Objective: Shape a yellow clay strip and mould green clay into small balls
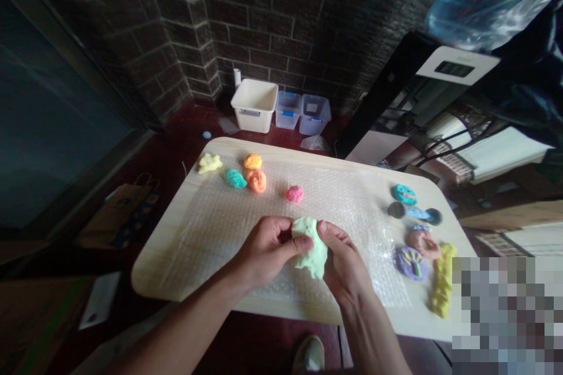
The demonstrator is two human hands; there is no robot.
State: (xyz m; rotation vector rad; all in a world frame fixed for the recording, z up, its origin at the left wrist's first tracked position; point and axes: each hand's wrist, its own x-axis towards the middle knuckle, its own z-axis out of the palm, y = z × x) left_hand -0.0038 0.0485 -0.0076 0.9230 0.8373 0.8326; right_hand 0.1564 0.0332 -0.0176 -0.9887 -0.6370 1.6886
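Observation:
A pale green lump of modelling clay [311,255], flattened and ragged at its lower edge, is held up between my two hands over the table. My left hand [275,249] grips its left side, the thumb pressed across the front. On the right side, my right hand [345,261] pinches it between thumb and fingers; part of those fingers is hidden behind the clay. Just beyond my hands lies a pink clay lump [294,193]. Farther left are an orange lump [253,161], a coral lump [256,181], a teal lump [236,179] and a pale yellow piece [210,163].
Bubble wrap [211,234] covers much of the wooden table [153,252]. Shaped clay pieces line the right side: a teal disc [404,194], a dumbbell shape [416,213], a purple disc [411,263] and a yellow strip [443,281]. Bins [255,105] stand beyond; a water dispenser [396,99] is at right.

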